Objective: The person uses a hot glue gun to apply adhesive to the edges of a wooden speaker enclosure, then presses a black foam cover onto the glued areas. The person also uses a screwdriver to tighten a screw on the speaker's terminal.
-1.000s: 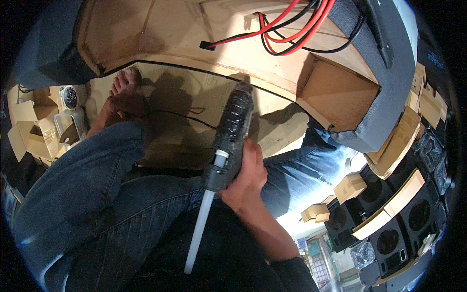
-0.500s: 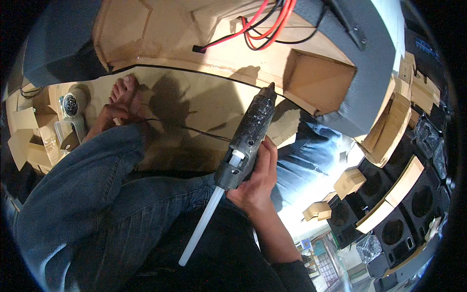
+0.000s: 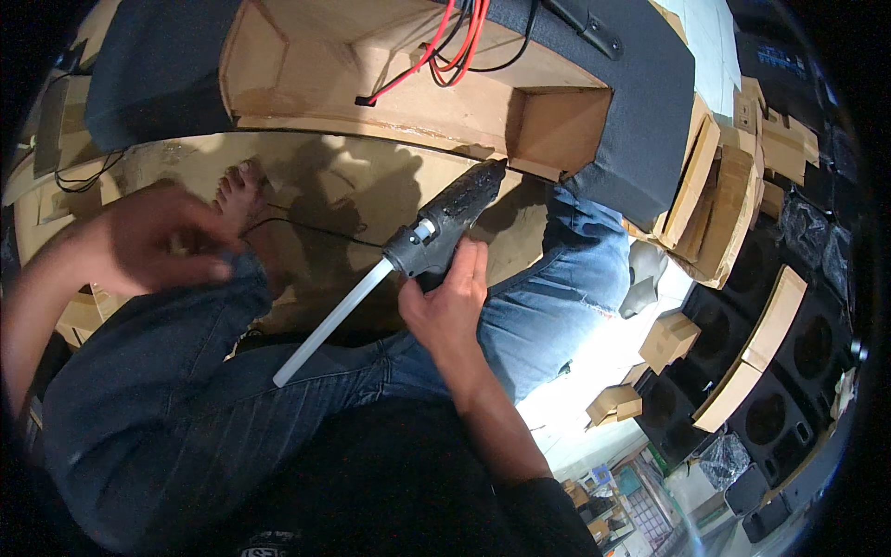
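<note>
My right hand [image 3: 448,304] is closed round the handle of a black hot glue gun [image 3: 461,206]. A long whitish glue stick [image 3: 332,323] sticks out of its back end, over my thigh. The gun's nozzle points up and right, by the lower edge of an open speaker cabinet [image 3: 640,139]. That cabinet is dark outside and bare brown wood inside, with red and black wires [image 3: 475,42] hanging in it. My left hand [image 3: 167,239], smeared by motion, is above my left knee and holds nothing I can make out.
A brown cardboard sheet [image 3: 362,172] lies under the cabinet, with my bare foot [image 3: 239,195] and a black cable [image 3: 316,227] on it. Cardboard boxes [image 3: 733,218] stand at right, near several dark speaker cabinets [image 3: 807,357]. More cartons [image 3: 666,340] sit on the pale floor.
My left hand has risen from beside my foot to above my knee. My right hand and the glue gun have shifted up and left in view; the cabinet also appears higher and further left.
</note>
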`<state>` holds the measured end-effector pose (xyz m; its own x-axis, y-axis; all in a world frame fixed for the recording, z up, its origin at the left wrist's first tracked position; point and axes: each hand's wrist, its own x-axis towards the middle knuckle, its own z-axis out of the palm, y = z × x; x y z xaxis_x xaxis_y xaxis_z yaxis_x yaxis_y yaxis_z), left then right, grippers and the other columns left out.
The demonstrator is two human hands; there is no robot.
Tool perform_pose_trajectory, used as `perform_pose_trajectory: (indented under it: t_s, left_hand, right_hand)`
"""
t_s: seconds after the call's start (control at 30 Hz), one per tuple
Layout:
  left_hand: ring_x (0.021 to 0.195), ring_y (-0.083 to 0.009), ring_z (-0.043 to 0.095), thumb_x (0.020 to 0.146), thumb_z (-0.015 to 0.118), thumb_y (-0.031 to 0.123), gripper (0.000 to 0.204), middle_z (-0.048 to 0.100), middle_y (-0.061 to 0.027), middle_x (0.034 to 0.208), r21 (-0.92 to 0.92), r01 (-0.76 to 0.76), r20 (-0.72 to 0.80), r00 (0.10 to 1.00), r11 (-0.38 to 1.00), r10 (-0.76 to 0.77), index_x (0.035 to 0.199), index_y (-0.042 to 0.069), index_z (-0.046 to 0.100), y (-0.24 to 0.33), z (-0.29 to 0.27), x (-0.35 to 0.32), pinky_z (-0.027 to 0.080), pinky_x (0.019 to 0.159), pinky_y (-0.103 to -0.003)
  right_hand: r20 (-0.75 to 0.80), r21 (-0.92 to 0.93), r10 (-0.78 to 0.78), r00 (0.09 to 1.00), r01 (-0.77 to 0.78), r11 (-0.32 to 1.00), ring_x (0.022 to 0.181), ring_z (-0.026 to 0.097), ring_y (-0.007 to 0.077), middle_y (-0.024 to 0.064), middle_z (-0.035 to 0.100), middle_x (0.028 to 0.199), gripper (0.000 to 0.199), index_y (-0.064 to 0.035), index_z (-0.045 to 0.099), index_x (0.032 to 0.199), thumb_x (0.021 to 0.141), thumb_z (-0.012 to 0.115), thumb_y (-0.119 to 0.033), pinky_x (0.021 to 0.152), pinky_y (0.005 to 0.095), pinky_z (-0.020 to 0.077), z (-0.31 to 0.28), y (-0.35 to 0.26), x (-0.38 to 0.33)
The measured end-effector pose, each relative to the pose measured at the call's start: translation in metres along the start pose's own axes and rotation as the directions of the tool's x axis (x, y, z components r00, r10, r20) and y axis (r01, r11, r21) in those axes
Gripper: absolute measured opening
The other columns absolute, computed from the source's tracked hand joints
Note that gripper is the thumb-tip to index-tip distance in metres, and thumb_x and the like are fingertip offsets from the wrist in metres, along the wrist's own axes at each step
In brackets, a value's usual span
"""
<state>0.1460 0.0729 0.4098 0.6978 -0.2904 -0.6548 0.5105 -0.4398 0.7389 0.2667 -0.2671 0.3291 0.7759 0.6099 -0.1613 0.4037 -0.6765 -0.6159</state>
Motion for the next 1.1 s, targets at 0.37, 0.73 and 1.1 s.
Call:
perform_pose_trajectory:
  t_s: [0.37, 0.73, 1.1]
  left_hand:
    - [0.061, -0.0292, 0.063, 0.091, 0.070, 0.055, 0.059, 0.066, -0.0166, 0.071, -0.134, -0.091, -0.025, 0.996, 0.987, 0.088, 0.082, -0.004, 0.067, 0.028, 0.061, 0.110, 0.048, 0.060, -0.041]
    - [0.087, -0.0389, 0.061, 0.092, 0.068, 0.049, 0.052, 0.063, -0.0255, 0.085, -0.081, -0.012, -0.119, 0.993, 0.997, 0.002, 0.087, -0.003, 0.068, 0.037, 0.052, 0.115, 0.047, 0.080, -0.048]
    - [0.086, -0.0377, 0.058, 0.093, 0.066, 0.050, 0.054, 0.059, -0.0231, 0.082, -0.104, 0.017, -0.116, 0.993, 0.994, -0.029, 0.087, -0.004, 0.067, 0.026, 0.058, 0.131, 0.046, 0.079, -0.047]
  right_hand:
    - [0.084, 0.094, -0.048, 0.995, 0.041, 0.995, 0.106, 0.054, 0.0459, 0.0260, 0.046, 0.118, 0.078, 0.0050, 0.039, 0.131, 0.066, 0.080, -0.009, 0.088, 0.0502, 0.0506, 0.017, 0.003, -0.006]
    - [0.004, 0.117, -0.075, 0.997, 0.074, 0.990, 0.093, 0.058, 0.0487, 0.0254, 0.050, 0.108, 0.065, 0.0015, 0.040, 0.118, 0.068, 0.082, -0.010, 0.077, 0.0526, 0.0501, 0.035, 0.011, 0.007]
    - [0.081, 0.068, 0.012, 0.997, -0.017, 0.998, 0.095, 0.061, 0.0503, 0.0261, 0.054, 0.109, 0.067, 0.0004, 0.043, 0.120, 0.067, 0.081, -0.015, 0.078, 0.0548, 0.0554, 0.037, 0.022, 0.012]
